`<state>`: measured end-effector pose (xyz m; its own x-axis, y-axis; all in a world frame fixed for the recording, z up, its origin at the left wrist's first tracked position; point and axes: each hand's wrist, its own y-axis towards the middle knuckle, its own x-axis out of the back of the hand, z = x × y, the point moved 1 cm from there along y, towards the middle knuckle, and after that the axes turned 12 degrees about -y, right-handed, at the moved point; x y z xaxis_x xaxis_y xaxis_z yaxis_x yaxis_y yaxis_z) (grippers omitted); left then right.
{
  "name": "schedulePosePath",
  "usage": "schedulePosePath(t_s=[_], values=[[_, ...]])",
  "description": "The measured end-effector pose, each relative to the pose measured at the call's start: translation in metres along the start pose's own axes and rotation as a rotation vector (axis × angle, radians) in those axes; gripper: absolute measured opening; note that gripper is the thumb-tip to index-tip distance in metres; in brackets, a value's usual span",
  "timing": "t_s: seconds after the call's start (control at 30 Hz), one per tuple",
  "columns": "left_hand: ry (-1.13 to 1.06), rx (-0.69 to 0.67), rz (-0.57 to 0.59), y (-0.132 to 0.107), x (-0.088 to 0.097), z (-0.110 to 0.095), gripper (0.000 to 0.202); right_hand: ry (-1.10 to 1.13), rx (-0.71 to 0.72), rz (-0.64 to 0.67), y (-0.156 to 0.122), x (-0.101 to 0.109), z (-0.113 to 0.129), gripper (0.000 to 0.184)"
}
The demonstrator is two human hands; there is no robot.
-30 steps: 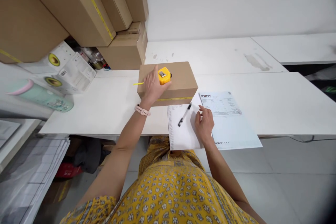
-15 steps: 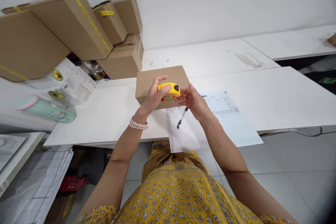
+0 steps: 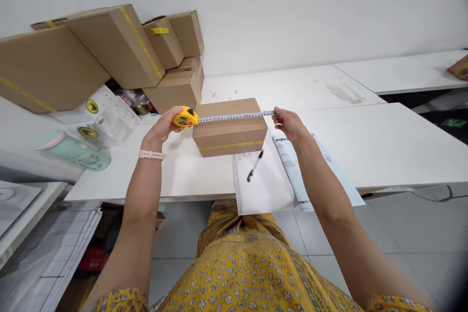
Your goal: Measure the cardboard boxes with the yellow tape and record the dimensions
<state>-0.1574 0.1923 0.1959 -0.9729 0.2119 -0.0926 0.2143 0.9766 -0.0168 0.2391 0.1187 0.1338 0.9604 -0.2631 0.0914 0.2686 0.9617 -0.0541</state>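
My left hand (image 3: 165, 126) is closed around a yellow tape measure (image 3: 185, 117), just left of a brown cardboard box (image 3: 230, 131). From its case the blade (image 3: 234, 117) runs out to the right above the box top, numbers facing up. The blade's free end is pinched in the fingers of my right hand (image 3: 288, 124), past the box's right side. Yellow tape crosses the front of the box. Near its front right corner a black-capped pen (image 3: 255, 165) lies on an open spiral notebook (image 3: 261, 187).
Printed sheets (image 3: 329, 175) lie partly under my right forearm. To the left are stacked cardboard boxes (image 3: 117, 44), white cartons with avocado pictures (image 3: 104, 117) and a mint-green tumbler (image 3: 76, 151). The white table's front edge (image 3: 146, 200) is close to my body.
My hands have moved apart, left hand leftward and right hand rightward. The tape measure's blade, not visible before, is now drawn out between them over the box.
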Motion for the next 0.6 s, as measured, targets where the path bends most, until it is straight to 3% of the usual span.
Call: schedulePosePath(t_s=[0.07,0.17,0.6], values=[[-0.005,0.07,-0.046,0.007,0.02,0.004,0.041,-0.078,-0.023,-0.022,0.012,-0.003,-0.012,0.04],[0.003,0.139,-0.052,0.01,0.033,0.01,0.039,-0.189,-0.049,-0.041,0.025,-0.013,-0.023,0.039],[-0.035,0.166,0.023,0.023,0.033,0.024,0.036,-0.344,-0.05,-0.106,0.033,-0.032,-0.021,0.041]])
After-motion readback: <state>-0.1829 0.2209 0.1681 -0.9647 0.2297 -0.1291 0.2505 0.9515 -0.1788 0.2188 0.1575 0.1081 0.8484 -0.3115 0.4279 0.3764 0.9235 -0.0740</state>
